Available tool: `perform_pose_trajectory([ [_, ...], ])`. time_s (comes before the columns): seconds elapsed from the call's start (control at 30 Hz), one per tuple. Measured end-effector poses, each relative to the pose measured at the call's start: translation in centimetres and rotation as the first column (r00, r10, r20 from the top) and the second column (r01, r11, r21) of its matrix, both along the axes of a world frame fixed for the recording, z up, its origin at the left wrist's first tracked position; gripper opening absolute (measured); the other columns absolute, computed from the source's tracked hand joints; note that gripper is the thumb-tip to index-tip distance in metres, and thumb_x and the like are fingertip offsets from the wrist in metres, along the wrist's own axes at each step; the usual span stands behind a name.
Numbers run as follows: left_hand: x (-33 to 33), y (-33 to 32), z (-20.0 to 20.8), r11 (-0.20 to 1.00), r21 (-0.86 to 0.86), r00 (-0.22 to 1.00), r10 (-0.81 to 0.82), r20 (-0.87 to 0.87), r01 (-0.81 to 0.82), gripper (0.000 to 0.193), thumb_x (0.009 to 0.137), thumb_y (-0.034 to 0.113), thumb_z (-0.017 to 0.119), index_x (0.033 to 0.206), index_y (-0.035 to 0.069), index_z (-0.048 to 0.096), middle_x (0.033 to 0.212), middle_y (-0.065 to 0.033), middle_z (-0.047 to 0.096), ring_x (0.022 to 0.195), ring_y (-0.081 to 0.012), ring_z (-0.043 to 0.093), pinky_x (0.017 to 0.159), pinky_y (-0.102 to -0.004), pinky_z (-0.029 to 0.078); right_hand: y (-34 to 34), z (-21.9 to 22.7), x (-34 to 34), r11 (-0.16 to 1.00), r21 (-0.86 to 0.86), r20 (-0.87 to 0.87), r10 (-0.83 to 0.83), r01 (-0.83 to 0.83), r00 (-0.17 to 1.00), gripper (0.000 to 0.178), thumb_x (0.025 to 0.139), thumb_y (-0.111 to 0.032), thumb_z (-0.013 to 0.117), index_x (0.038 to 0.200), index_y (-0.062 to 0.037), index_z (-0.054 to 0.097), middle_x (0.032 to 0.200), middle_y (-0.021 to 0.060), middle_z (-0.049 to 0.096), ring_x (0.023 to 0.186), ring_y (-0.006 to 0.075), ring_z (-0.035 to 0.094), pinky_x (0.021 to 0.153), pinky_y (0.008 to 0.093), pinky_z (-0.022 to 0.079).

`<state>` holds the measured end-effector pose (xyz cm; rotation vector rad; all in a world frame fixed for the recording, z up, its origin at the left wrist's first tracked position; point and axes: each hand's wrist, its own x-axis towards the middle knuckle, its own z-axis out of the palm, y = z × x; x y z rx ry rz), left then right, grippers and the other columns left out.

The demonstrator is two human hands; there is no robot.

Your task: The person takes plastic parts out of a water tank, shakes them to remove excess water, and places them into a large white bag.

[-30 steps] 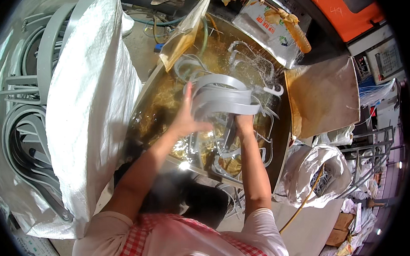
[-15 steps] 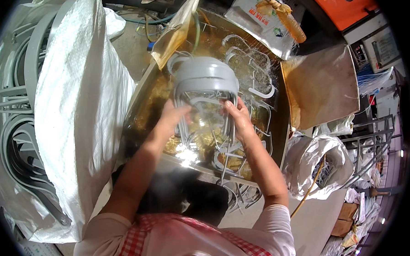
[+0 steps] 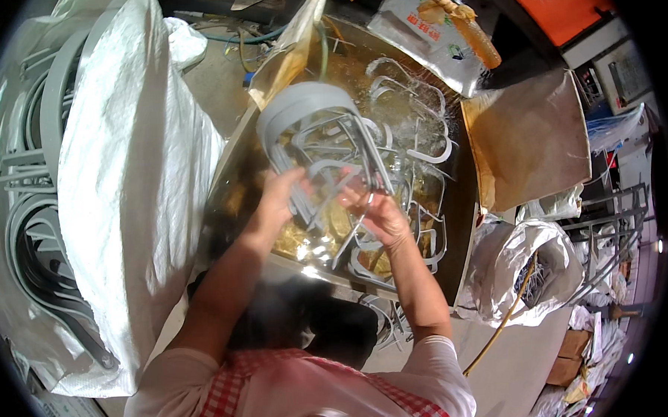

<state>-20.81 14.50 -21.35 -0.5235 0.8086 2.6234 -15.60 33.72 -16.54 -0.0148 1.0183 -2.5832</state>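
Note:
A nested stack of grey curved plastic frames point(image 3: 307, 98) is tilted over a water-filled tank point(image 3: 465, 232), its rounded end pointing away from me. My left hand point(image 3: 278, 197) is closed around the legs on the stack's left side. Beside the right legs, my right hand point(image 3: 383, 217) has its palm turned up and its fingers stretched out and apart, partly behind the frames. Whether it bears any weight, I cannot tell. More grey frames point(image 3: 434, 156) lie in the rippling water to the right of the stack.
At left stands a big white woven sack point(image 3: 135, 187) with grey frames point(image 3: 34, 244) beyond it. A brown-stained board point(image 3: 528, 140) rises by the tank's right side. Below it sits a white bag point(image 3: 486, 276) holding thin scraps, with a yellowish rod point(image 3: 503, 317) leaning there.
The stack has swung leftward and tilted, with my left hand still on it. My right hand has moved lower, turned palm up and loosened from the right legs.

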Motion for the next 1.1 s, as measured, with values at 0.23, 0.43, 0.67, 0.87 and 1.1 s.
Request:
perform_pose_trajectory([
  [0.23,-0.6,-2.3,-1.1,0.995,-0.006,0.994,-0.099,-0.044,0.098,0.02,0.078,0.003,0.056,0.093,0.006,0.044,0.071,-0.0065,0.049,0.058,-0.0174,0.052,0.053,-0.0325,0.049,1.0,-0.6,1.2,0.958,0.106,0.224,0.238,-0.266,0.945,0.036,0.075,-0.014,0.068,0.103,0.0048,0.056,0.104,0.0138,0.058,0.095,0.023,0.058,0.088,0.0349,0.045],
  [0.43,0.4,-0.9,2.1,0.89,-0.393,0.964,-0.263,-0.03,0.23,0.033,0.077,-0.004,0.052,0.102,0.01,0.036,0.066,-0.0071,0.044,0.051,-0.0187,0.048,0.047,-0.0343,0.044,7.8,-3.9,2.9,-0.445,0.889,0.111,0.441,0.109,0.891,0.023,0.081,-0.01,0.056,0.103,-0.0028,0.052,0.077,0.015,0.059,0.07,0.0318,0.057,0.063,0.0362,0.048],
  [0.67,-0.5,-2.1,-5.7,0.907,-0.178,0.912,-0.341,0.228,0.383,0.013,0.077,0.009,0.052,0.067,0.003,0.046,0.055,-0.0089,0.048,0.052,-0.0239,0.052,0.049,-0.0369,0.046,19.7,4.5,9.0,-0.629,0.175,-0.8,0.358,0.757,0.482,0.028,0.067,0.009,0.055,0.091,-0.0052,0.058,0.073,0.012,0.055,0.069,0.029,0.054,0.06,0.0371,0.043],
  [0.87,2.2,-1.0,-1.4,0.773,-0.632,0.952,-0.233,-0.199,0.057,0.043,0.074,0.002,0.055,0.113,0.004,0.036,0.083,-0.0108,0.05,0.065,-0.021,0.053,0.056,-0.0305,0.048,27.5,17.2,14.3,-0.846,0.412,-0.499,-0.519,-0.337,0.693,0.075,0.067,-0.03,0.074,0.124,0.005,0.04,0.123,0.0248,0.044,0.114,0.0385,0.041,0.098,0.0422,0.03],
  [1.1,9.2,4.9,9.6,0.82,-0.555,0.717,-0.303,-0.627,-0.14,0.089,0.067,-0.013,0.051,0.141,0.006,0.006,0.144,-0.0175,0.016,0.132,-0.0248,0.021,0.107,-0.0327,0.023,8.1,5.1,10.6,0.416,0.786,-0.468,-0.083,0.457,0.88,0.073,0.081,-0.02,0.063,0.137,-0.0002,0.021,0.137,0.0139,0.032,0.123,0.022,0.034,0.1,0.0313,0.029],
])
